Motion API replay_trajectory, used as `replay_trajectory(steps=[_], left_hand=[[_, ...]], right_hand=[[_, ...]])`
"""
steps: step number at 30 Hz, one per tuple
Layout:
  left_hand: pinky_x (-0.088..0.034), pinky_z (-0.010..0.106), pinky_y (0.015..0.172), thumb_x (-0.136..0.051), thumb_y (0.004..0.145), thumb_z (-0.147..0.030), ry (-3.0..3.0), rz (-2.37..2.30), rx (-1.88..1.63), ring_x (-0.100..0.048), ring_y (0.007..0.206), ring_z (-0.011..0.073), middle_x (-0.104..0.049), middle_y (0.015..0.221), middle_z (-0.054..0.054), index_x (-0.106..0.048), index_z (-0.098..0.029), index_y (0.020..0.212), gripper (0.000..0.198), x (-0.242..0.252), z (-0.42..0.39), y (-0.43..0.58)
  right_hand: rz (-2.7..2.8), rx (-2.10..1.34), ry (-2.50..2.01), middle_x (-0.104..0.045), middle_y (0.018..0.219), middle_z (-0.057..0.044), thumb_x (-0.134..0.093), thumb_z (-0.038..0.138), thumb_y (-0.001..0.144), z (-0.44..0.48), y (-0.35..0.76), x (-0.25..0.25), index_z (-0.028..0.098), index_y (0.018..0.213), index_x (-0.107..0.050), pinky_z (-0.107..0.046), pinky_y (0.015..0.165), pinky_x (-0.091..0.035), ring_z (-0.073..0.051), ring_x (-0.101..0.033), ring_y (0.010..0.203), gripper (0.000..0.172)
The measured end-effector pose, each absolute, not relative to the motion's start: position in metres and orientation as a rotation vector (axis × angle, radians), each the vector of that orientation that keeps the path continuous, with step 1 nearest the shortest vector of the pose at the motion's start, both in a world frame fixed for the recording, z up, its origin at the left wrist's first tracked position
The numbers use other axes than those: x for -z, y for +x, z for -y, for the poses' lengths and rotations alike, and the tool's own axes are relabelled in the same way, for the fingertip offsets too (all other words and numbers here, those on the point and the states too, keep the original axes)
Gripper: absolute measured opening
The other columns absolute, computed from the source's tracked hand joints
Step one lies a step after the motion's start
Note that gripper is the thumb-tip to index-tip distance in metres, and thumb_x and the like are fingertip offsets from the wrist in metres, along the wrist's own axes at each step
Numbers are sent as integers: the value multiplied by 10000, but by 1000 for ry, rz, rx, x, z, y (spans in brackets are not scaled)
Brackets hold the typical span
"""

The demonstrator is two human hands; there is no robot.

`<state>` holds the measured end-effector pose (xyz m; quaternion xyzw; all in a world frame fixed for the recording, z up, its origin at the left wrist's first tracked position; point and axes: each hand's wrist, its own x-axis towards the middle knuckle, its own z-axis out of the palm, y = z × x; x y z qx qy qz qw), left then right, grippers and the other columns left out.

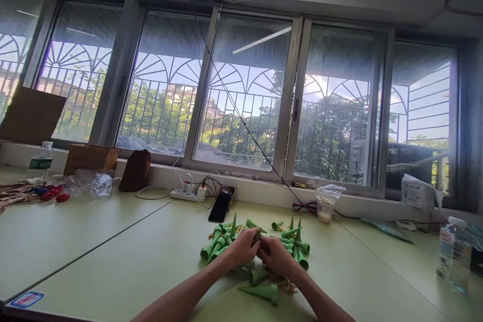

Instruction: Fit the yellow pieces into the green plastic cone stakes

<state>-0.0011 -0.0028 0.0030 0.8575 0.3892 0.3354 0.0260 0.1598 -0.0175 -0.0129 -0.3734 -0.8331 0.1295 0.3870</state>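
Observation:
My left hand (243, 249) and my right hand (277, 255) meet over the table, fingers closed together. A green plastic spike (257, 235) pokes up from my left hand; most of it is hidden by the fingers. The fingertips of my right hand press close to it, but what they grip is hidden. Heaped to the left are several hollow green spikes (217, 246), and more green spikes (300, 249) lie or stand to the right. Nearer me, a loose green spike (260, 292) lies on its side. Small yellowish pieces (289, 284) are scattered beneath my right wrist.
Behind the heaps lie a black phone (221, 206) and a white power strip (187, 195) with cables. A plastic cup (325, 209) stands back right, a water bottle (451, 254) far right. A brown pouch (136, 171) and cardboard box (90, 159) sit by the windows.

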Motion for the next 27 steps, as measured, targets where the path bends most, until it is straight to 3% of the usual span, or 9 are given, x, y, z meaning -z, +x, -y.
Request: replay_trajectory(steps=[12,20,27], left_hand=[[-322,261,640,-460,799,-199,2649,-1210,-992,-493,722,164,-563,717,19,-446,-196,698,102,-10,10,-1],[-334,267,675,-461,829,-213,2624,-1205,-1036,-509,753,171,-578,752,27,-512,-192,757,91,-7,6,0],[-319,266,654,-472,833,-209,2583,-1192,-1075,-505,717,164,-564,715,12,-497,-195,737,100,-11,8,0]], right_hand=[[2117,-305,-1006,-535,549,34,-499,96,730,17,161,14,156,636,-519,-195,502,-253,-88,-421,526,113],[2096,-414,-951,-574,539,20,-494,160,819,19,161,13,158,677,-560,-199,522,-342,-111,-501,506,157],[2075,-432,-931,-534,518,37,-484,143,818,20,162,12,161,695,-583,-197,512,-336,-101,-462,482,159]])
